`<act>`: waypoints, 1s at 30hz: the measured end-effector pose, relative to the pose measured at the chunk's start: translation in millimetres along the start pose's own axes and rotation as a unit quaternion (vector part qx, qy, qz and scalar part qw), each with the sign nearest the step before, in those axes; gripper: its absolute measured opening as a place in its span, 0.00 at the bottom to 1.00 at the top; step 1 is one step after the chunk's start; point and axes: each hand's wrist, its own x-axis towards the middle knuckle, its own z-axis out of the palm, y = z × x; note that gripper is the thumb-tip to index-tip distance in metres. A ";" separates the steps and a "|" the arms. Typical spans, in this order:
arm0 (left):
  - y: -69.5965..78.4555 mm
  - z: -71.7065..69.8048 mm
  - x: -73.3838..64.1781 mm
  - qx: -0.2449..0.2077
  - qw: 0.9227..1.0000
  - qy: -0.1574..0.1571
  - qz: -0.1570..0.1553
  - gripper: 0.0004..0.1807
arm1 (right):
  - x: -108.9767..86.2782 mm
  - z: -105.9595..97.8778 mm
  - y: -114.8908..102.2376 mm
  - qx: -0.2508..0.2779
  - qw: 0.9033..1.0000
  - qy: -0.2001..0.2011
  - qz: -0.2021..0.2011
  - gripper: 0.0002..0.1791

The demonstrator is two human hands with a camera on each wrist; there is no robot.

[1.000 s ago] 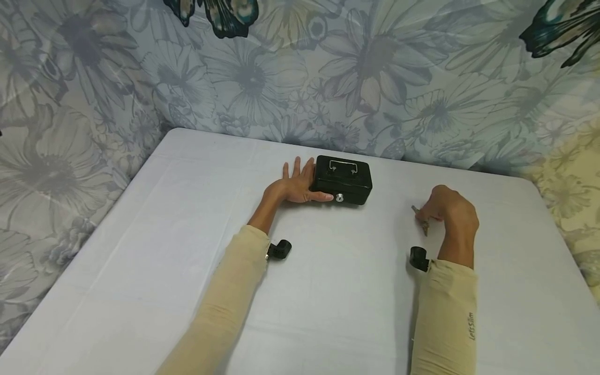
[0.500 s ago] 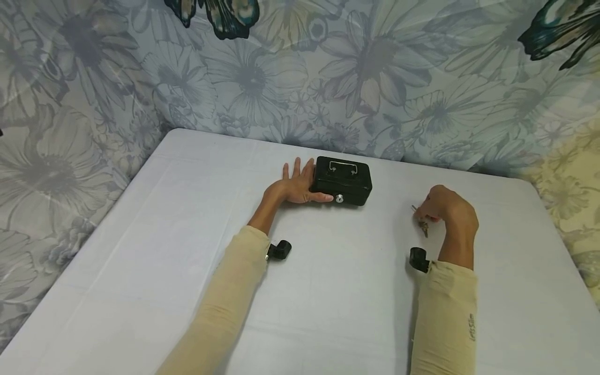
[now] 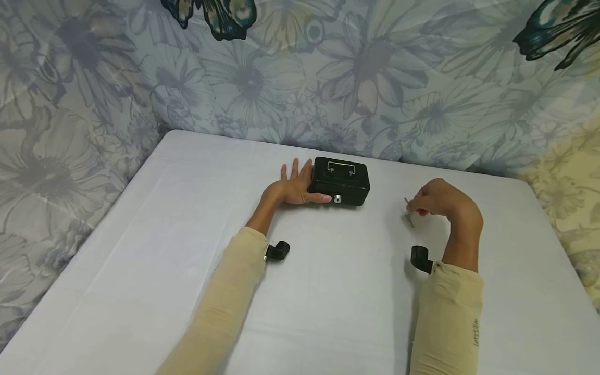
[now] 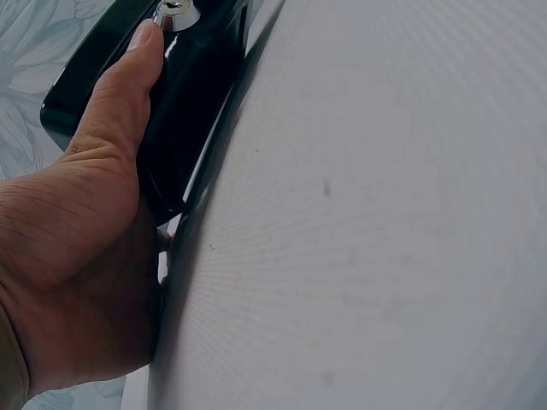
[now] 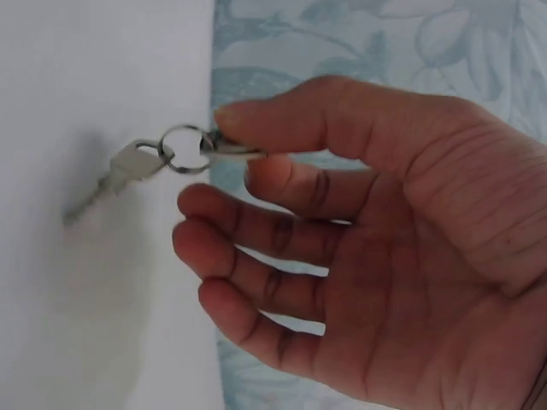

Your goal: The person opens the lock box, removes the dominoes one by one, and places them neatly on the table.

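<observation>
A black cash box (image 3: 340, 182) with a wire handle on its lid stands near the back of the table. Its round silver lock (image 4: 177, 14) is on the front face. My left hand (image 3: 296, 188) lies against the box's left side, fingers spread and the thumb stretched along the front, its tip beside the lock. To the right of the box, my right hand (image 3: 442, 199) pinches one key between thumb and forefinger. From the small ring (image 5: 185, 149) on it a second key (image 5: 135, 162) dangles; the other fingers are loosely bent below.
The white-covered table (image 3: 328, 291) ends a short way behind the box. Beyond it hangs a flowered cloth (image 3: 253, 83) with butterflies. Each wrist carries a small black camera (image 3: 278, 251) over a beige sleeve (image 3: 450, 312).
My right hand has shifted slightly left and away from me, turning at the wrist, with the keys swinging beneath it. The left hand and the box have stayed in place.
</observation>
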 end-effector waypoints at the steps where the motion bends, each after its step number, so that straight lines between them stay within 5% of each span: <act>1: 0.1 0.0 -0.1 0.002 1.000 -0.002 -0.001 0.65 | -1.2 -0.3 -1.9 0.002 1.000 0.001 -0.004 0.17; 10: 0.1 -0.4 -1.1 -0.002 1.000 -0.004 -0.005 0.66 | -9.4 0.9 -23.4 -0.013 0.999 0.014 -0.038 0.18; 30: 0.6 0.2 -0.4 -0.012 1.000 0.003 -0.005 0.66 | -0.1 20.6 -70.5 -0.034 0.992 -0.030 -0.114 0.15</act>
